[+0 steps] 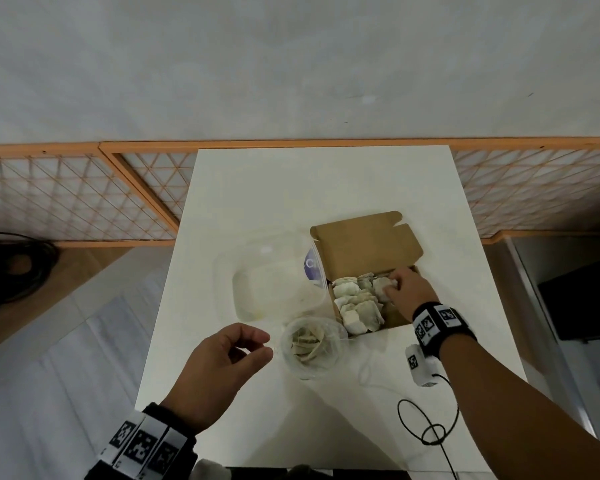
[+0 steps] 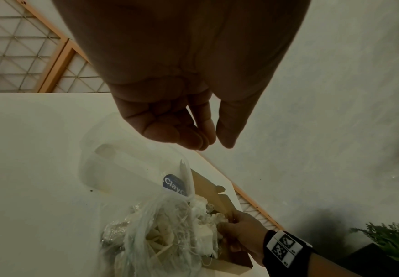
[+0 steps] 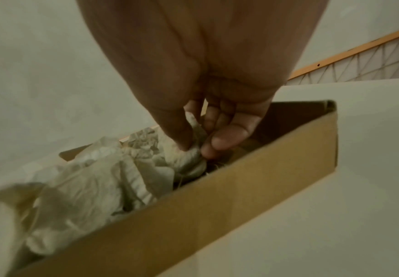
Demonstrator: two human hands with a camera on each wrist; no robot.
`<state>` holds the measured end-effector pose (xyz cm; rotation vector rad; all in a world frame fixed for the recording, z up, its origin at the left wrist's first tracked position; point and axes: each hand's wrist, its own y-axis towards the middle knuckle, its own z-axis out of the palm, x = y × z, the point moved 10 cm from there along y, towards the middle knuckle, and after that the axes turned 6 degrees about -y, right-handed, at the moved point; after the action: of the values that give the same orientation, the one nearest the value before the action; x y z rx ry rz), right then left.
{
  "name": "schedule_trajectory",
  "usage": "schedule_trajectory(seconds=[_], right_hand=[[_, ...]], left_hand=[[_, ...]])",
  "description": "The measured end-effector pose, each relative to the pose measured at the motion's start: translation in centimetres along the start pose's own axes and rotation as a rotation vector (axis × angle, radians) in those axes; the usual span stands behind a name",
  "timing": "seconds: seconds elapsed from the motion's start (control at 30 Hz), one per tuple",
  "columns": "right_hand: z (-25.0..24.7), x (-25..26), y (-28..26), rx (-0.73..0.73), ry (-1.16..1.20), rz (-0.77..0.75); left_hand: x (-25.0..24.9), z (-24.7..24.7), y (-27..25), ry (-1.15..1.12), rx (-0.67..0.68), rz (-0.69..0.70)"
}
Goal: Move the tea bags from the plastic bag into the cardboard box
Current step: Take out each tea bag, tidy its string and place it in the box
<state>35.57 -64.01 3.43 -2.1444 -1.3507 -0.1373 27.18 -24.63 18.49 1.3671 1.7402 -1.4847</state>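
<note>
An open brown cardboard box [image 1: 364,244] stands right of centre on the white table [image 1: 291,188], with several pale tea bags [image 1: 357,303] piled inside. My right hand [image 1: 390,284] reaches into the box's right side. In the right wrist view its thumb and fingers pinch a crumpled tea bag [image 3: 189,155] just above the pile, inside the box wall [image 3: 217,196]. The clear plastic bag [image 1: 312,344] sits in front of the box, mouth open, with tea bags in it. My left hand [image 1: 265,344] hovers just left of the bag with loosely curled fingers [image 2: 193,138], holding nothing.
A clear plastic tub [image 1: 278,285] with a blue label lies left of the box, touching it. A black cable [image 1: 426,427] loops on the table at the front right. An orange lattice fence [image 1: 84,192] runs behind the table. A green plant [image 2: 393,241] stands off to the right.
</note>
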Motion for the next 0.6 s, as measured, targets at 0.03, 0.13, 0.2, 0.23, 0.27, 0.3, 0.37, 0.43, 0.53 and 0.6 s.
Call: schedule_trajectory(seconds=[0.03,0.13,0.2,0.23,0.27,0.3,0.37,0.43,0.53,0.6], right_hand=[[-0.1,-0.1,0.0,-0.024,0.032,0.009],[-0.6,-0.7,0.0,-0.101,0.100,0.020],[-1.1,-0.7,-0.4,-0.140,0.115,0.009],[-1.2,-0.7,-0.7,-0.145,0.124,0.000],[-1.2,-0.8,-1.1,-0.147,0.132,-0.011],[-1.2,-0.8,-1.4,-0.148,0.136,-0.021],[-1.3,-0.9,-2.1,-0.152,0.139,-0.032],[-1.6,-0.3,-3.2,-0.160,0.111,-0.038],[-2.3,3.1,-5.9,-0.209,0.051,-0.150],[-1.3,6.7,-8.2,-0.147,0.037,-0.300]], left_hand=[[0.0,0.1,0.0,0.003,0.004,-0.002],[0.2,0.3,0.3,0.009,0.015,-0.011],[0.5,0.6,0.5,0.012,0.027,-0.016],[0.6,0.8,0.6,0.018,0.037,-0.019],[0.8,1.0,0.7,0.027,0.046,-0.021],[1.0,1.1,0.8,0.037,0.055,-0.024],[1.4,1.5,1.0,0.055,0.071,-0.030],[1.9,1.5,1.1,0.064,0.076,-0.040],[2.7,1.5,1.4,0.069,0.072,-0.053],[3.2,1.6,1.6,0.090,0.070,-0.061]])
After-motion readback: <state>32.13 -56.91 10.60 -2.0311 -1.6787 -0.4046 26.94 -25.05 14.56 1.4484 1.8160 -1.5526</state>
